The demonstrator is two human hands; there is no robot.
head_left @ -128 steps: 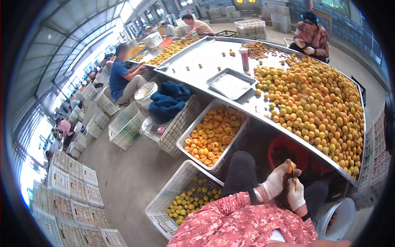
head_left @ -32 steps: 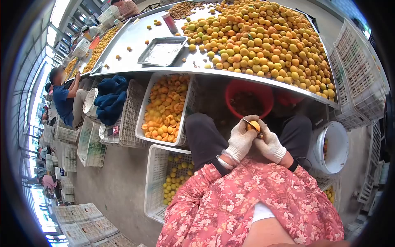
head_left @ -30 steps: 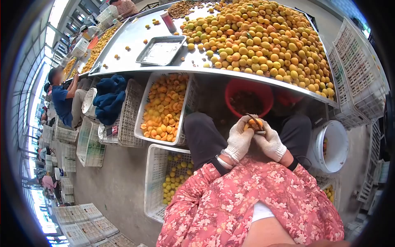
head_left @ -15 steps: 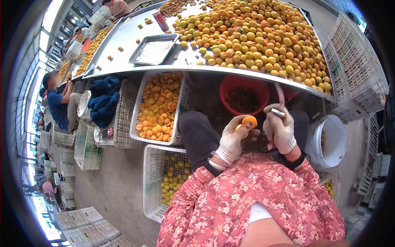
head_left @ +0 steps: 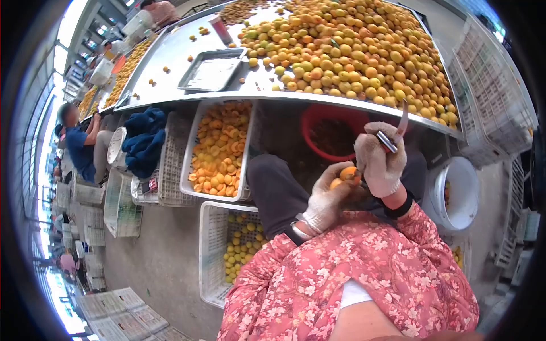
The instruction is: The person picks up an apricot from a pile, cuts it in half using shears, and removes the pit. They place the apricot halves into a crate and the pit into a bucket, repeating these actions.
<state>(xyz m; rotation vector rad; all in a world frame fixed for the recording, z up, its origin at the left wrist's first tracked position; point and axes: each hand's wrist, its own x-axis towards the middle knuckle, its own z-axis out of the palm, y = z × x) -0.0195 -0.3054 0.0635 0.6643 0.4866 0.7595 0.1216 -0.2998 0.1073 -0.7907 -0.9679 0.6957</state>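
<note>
- The knife [head_left: 401, 122] has its handle buried in the gloved right hand [head_left: 380, 162]; only the blade shows.
- The fruit [head_left: 347, 173] is half covered by the left hand [head_left: 329, 200].
- The red bucket [head_left: 311, 142] sits partly under the desk [head_left: 170, 59]; its dark contents can't be made out.
- The desk's far end runs off the top edge.

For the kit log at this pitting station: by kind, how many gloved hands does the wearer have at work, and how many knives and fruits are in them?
Gloved hands: 2 (left hand, right hand)
knife: 1, in the right grip, blade up
apricot: 1, in the left grip
Total: 4
</note>
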